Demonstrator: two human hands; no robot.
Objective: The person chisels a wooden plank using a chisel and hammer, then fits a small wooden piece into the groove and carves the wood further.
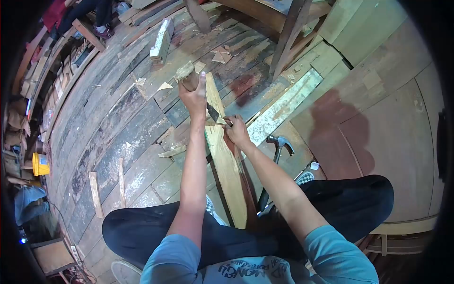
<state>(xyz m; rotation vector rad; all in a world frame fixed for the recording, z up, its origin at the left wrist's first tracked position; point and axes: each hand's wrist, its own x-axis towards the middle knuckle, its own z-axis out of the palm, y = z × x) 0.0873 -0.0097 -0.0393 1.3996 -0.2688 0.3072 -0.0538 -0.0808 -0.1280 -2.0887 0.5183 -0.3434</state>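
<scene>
My left hand (193, 100) is wrapped round the wooden handle (189, 81) of a tool with a dark flat blade (213, 112). The blade points down towards the long pale wooden beam (226, 175), which lies lengthwise between my legs. My right hand (236, 129) is closed beside the blade tip, its fingers pinched at a small pale piece of wood (221, 120) on the beam. How firmly it holds that piece cannot be made out. A claw hammer (280, 144) rests head up just right of the beam.
Wood offcuts (96, 194) and chips (164, 86) lie on the plank floor. A whitish block (162, 40) and a long pale board (286, 106) lie ahead. Table legs (289, 38) stand beyond. At the far left are a yellow bucket (41, 164) and a person's legs (90, 12).
</scene>
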